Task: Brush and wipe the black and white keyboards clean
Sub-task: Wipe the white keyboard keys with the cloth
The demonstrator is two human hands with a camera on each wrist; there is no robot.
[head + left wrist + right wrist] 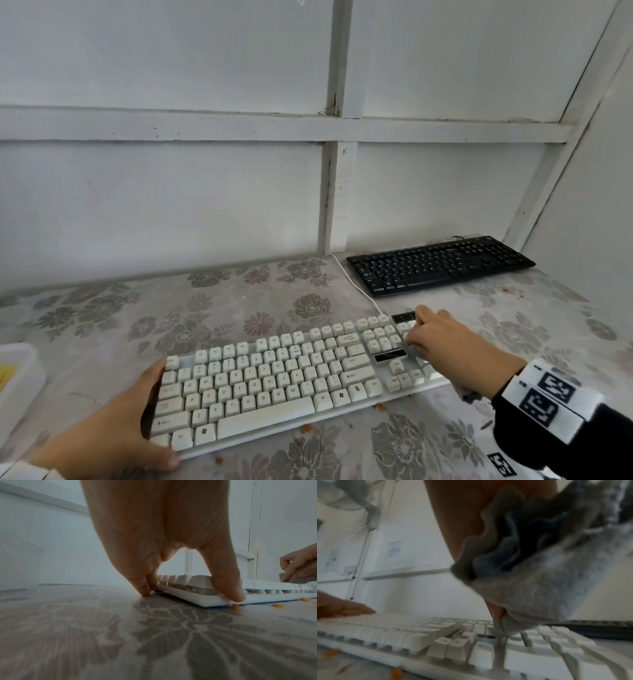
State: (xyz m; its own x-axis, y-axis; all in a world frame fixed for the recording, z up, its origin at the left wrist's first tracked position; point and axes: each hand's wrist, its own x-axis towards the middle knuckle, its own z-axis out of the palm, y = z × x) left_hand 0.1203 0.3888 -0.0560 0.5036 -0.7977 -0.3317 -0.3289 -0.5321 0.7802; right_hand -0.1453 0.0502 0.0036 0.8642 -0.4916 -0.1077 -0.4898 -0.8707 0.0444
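White keyboard: left hand grips its left edge; right hand presses gripped grey cloth on keys.

Bare table behind white keyboard, open to the back edge. Black keyboard blocks the back right corner. White tray sits at the left edge.

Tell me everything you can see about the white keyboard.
The white keyboard is a full-size plastic board with raised off-white keycaps and a thin white cable from its far edge. It lies flat and slanted on the flowered tablecloth, nearer than the black keyboard. The left hand holds its left end; the right hand presses a grey cloth on the number pad. Orange crumbs lie along its near edge.
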